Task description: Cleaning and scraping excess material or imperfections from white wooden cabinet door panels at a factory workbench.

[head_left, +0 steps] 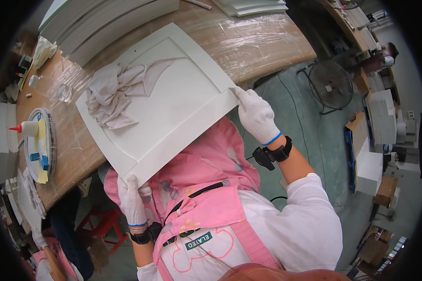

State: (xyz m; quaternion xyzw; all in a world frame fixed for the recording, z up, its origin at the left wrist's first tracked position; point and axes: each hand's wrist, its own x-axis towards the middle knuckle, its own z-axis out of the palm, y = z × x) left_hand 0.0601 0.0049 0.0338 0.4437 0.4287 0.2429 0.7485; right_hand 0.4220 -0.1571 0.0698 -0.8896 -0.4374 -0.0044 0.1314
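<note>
Looking down from your head camera, you hold a white panel (173,112) by two of its corners, half over the table (248,42) edge and half over your pink apron (206,206). Your left hand (132,199), gloved in white, is closed on the near corner, fingers curled over the top face. Your right hand (258,114), also gloved, pinches the right corner, fingers narrow and laid along the edge.

The panel is a flat, nearly square white board with a raised frame around a sunken middle field. A grey smear curves across that field near the far side. A crumpled pale rag (110,96) lies on the panel's left part, touching the smear.

The panel sits turned like a diamond: one corner points far, one points near toward your body, one left over the table, one right at your hand. Its slightly longer edges run from near-left to far-right.

Left on the table rests a round tray (51,140) with a white glue bottle (28,128) with a red tip. Stacked white boards (103,23) lie at the far left. A fan (333,84) stands on the floor to the right.
</note>
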